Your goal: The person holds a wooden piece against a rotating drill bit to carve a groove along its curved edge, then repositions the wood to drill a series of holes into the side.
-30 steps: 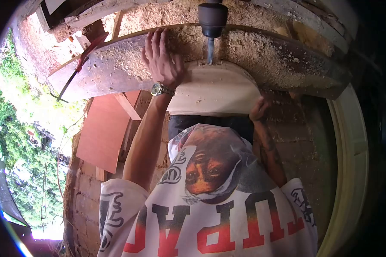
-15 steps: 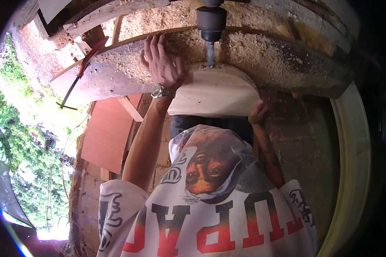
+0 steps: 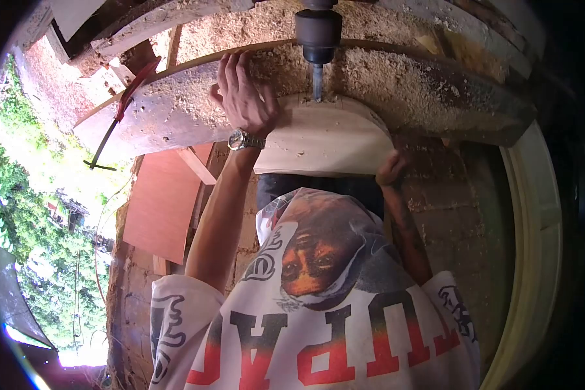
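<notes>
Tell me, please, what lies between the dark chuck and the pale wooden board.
The metal bit lies between the chuck and the board, in the head view.

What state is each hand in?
Left hand: open, spread over the dusty worktable.
Right hand: curled at the wooden board; grip can't be told.

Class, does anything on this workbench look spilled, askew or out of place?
The long grey-brown bench looks littered: loose tan wood shavings lie scattered behind and beside the pale, round-edged wooden board. At the bench's left end, a slim red-and-black tool juts aslant past the edge, so it looks askew.
</notes>
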A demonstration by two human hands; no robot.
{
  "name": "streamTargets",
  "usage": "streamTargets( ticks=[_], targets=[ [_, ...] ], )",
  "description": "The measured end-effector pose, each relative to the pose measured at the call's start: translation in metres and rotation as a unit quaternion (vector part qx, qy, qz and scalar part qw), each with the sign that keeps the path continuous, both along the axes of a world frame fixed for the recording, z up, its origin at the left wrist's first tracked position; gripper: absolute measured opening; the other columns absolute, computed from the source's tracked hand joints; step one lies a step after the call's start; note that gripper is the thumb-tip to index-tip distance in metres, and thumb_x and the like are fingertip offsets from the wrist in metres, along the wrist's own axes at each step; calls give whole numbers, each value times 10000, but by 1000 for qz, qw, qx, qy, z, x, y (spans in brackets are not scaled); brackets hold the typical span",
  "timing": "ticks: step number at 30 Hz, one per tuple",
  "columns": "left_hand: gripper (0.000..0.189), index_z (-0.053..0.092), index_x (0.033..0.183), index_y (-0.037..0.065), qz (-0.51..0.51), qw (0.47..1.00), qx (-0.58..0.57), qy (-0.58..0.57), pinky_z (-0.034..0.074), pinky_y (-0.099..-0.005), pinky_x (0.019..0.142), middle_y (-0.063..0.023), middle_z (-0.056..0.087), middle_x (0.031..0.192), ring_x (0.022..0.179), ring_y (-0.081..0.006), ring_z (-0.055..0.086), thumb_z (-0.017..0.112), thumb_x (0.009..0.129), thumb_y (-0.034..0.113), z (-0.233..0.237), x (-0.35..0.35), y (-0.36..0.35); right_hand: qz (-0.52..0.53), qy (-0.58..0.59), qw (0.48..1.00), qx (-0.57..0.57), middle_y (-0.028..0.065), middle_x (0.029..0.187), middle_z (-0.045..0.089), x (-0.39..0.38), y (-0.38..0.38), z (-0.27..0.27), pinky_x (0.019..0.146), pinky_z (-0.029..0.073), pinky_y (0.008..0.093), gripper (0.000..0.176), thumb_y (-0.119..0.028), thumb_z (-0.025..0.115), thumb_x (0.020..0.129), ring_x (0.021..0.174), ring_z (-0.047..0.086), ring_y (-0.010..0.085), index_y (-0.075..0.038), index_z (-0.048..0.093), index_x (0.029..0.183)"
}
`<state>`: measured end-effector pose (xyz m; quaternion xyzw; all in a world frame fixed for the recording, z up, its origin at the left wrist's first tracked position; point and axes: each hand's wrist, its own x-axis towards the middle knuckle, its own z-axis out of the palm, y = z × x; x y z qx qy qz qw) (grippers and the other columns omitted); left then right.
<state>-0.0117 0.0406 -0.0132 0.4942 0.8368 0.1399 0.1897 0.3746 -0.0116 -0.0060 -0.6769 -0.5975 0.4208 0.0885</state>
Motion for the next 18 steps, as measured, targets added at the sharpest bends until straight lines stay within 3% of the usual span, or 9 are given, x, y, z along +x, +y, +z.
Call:
streamTargets(
  ticks=[5, 8, 18],
  targets=[
    [702, 539, 1452, 40, -1, 1000, -1, 4, 274, -571, 1108, -151, 572, 1468, 1468, -340, 454, 567, 784, 255, 0, 0, 1, -9, 0, 1000, -29, 289, 958, 724, 12, -10, -7, 751, 549, 502, 701, -525, 324, 1117, 902, 727, 448, 62, 702, 1185],
    [639, 555, 1445, 24, -7, 1000, -17, 4, 314, -573, 1164, -216, 577, 1450, 1419, -419, 480, 565, 840, 230, 10, 1, 6, 15, -18, 1000, 3, 282, 950, 728, 11, -7, -7, 742, 547, 510, 681, -494, 325, 1121, 888, 721, 457, 68, 708, 1165],
    [560, 597, 1394, 51, 6, 1000, -17, 2, 334, -560, 1142, -198, 606, 1401, 1364, -398, 515, 572, 867, 239, 11, 2, 11, 13, -30, 999, -21, 315, 1006, 709, 21, -10, -14, 802, 529, 540, 654, -452, 332, 1123, 916, 680, 502, 83, 707, 1143]
  ],
)
